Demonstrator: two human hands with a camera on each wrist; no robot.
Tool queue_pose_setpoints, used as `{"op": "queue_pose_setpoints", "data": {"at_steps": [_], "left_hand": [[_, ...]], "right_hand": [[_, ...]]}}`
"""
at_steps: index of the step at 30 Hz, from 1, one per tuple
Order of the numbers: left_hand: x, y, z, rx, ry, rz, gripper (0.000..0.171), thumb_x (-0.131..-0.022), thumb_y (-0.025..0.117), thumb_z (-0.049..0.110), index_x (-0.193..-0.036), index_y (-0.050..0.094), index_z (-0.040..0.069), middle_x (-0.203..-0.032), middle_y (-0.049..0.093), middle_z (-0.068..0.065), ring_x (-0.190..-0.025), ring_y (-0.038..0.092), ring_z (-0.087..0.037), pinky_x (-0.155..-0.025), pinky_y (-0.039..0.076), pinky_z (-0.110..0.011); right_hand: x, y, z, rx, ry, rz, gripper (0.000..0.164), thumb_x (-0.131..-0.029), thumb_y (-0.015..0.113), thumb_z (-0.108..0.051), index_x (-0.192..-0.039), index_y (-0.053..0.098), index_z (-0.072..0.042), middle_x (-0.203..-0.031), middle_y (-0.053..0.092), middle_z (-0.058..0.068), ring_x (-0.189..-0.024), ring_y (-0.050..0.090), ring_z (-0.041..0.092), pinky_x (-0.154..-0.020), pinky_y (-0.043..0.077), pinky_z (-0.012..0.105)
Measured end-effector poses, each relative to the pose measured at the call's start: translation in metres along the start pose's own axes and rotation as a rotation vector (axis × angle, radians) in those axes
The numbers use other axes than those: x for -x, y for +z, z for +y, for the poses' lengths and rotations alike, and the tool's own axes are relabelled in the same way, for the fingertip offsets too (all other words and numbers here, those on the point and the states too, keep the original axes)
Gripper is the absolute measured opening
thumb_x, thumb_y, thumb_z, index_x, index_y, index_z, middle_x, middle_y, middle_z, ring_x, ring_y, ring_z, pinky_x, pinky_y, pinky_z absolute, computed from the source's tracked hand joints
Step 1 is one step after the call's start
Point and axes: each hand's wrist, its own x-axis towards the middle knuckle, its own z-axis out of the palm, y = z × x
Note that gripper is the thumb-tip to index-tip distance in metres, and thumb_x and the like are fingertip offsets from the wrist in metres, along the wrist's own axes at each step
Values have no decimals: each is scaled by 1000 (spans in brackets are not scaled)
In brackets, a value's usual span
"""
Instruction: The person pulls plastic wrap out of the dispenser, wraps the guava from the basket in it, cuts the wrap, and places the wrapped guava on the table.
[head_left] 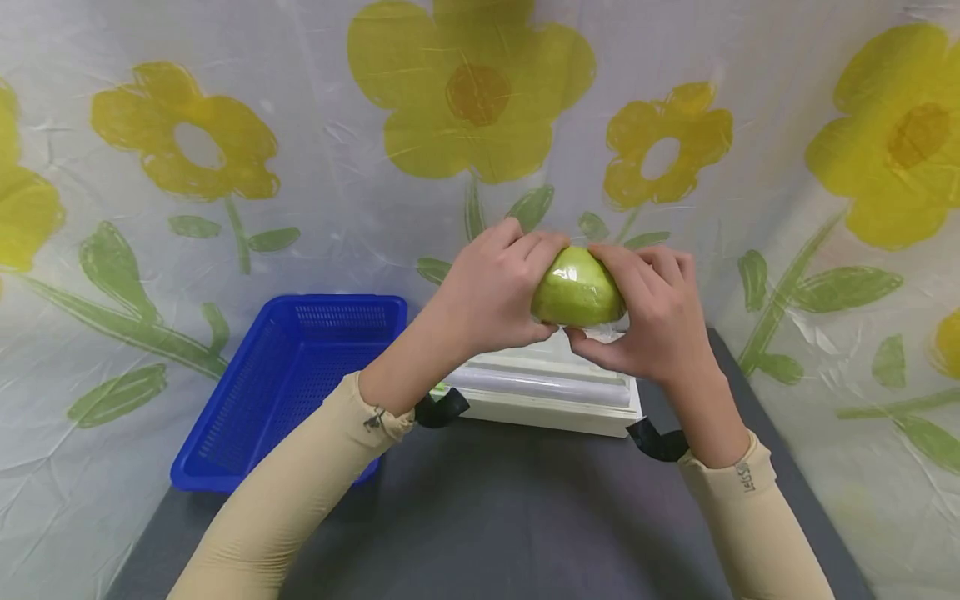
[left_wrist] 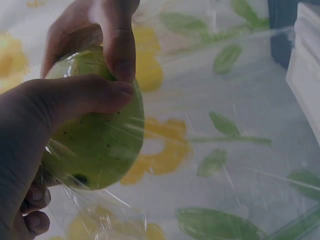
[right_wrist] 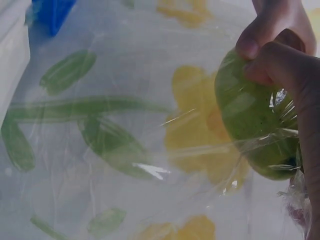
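Note:
A smooth green fruit (head_left: 577,292) with small dark specks, its exact kind unclear, is held up above the table between both hands. Clear plastic film (left_wrist: 200,115) covers it and stretches away from it, glossy in both wrist views. My left hand (head_left: 498,287) grips the fruit's left side, its thumb pressed on the near surface in the left wrist view. From the opposite side my right hand (head_left: 652,308) grips it, fingers over the top and thumb underneath. Behind and below the hands lies a white box (head_left: 540,408) with a roll of film (head_left: 547,385) in it.
A blue perforated plastic basket (head_left: 262,392) stands on the left of the dark grey table (head_left: 480,517). Behind the table hangs a pale sheet (head_left: 322,217) printed with yellow flowers. Black straps show at both wrists.

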Motion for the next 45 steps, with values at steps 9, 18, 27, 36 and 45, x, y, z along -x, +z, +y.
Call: {"op": "queue_pose_setpoints", "data": {"at_steps": [9,18,27,36,45], "left_hand": [[38,-8,39,-36,35,65,73,-70,92,37,-129,69,1,-120,76,-11,-91,62,-26,-78,57,-36],[81,-2,76,-41,22,60,66,-68,90,35,-124,70,5,-114,76,-8,-88,63,-24,-75,56,-34],[124,19,103,-54,-15,0,75,-59,92,36,-124,69,5,-112,72,-6,-90,60,-21,-76,54,-33],[161,52,118,-21,-85,-118,80,-54,96,42,-121,68,7,-107,70,-3,-86,55,-18,-68,48,-29],[200,92,127,25,-167,-274,87,-56,99,50,-124,66,7,-109,68,-3,-90,54,-18,-73,50,-30]], "right_hand": [[31,-13,-44,7,-6,62,64,-92,64,-51,-124,68,4,-113,74,18,-89,59,42,-79,37,57],[74,-17,-87,16,12,71,63,-90,64,-49,-121,71,5,-110,76,16,-84,60,35,-78,37,49],[122,-4,-112,-9,32,59,62,-89,62,-47,-118,73,6,-108,77,15,-82,61,31,-79,38,44],[174,18,-125,-71,97,-25,64,-89,59,-50,-120,72,5,-113,76,12,-84,59,26,-82,38,40],[216,36,-135,-117,182,-247,80,-66,84,-43,-133,68,-2,-121,72,3,-93,59,20,-86,42,42]]}}
